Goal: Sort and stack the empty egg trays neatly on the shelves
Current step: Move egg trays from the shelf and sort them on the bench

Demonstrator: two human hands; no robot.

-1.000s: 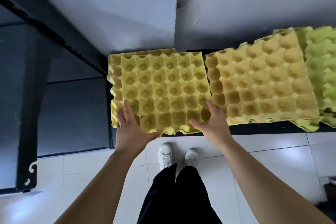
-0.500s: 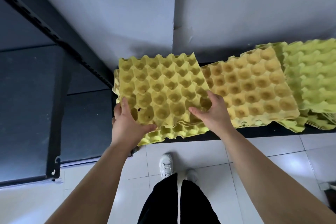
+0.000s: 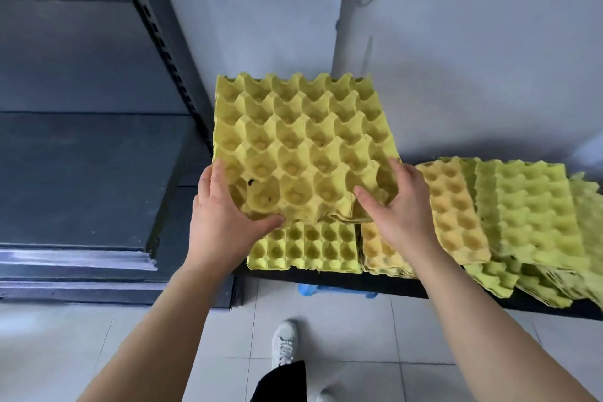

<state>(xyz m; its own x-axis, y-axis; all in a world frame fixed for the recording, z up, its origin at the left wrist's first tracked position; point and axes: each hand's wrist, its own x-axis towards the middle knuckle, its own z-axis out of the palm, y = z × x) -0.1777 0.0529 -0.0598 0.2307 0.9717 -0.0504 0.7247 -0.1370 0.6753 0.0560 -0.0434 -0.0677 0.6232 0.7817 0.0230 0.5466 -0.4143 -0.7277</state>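
Gripping one yellow egg tray (image 3: 303, 140) — left hand (image 3: 222, 222), right hand (image 3: 398, 206) — above shelf stack (image 3: 306, 248).

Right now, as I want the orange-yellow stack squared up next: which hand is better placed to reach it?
Probably the right. The right hand grips the raised tray just over the orange-yellow stack; the left hand holds the tray's opposite corner, farther away.

Pale grey wall (image 3: 473, 59) far across, a corner edge running down it; dark slotted upright (image 3: 163, 52) slanting left; dark boards (image 3: 81, 173) stacked left; white tiled floor (image 3: 408, 336) near; blue plastic object (image 3: 336, 290) at centre.
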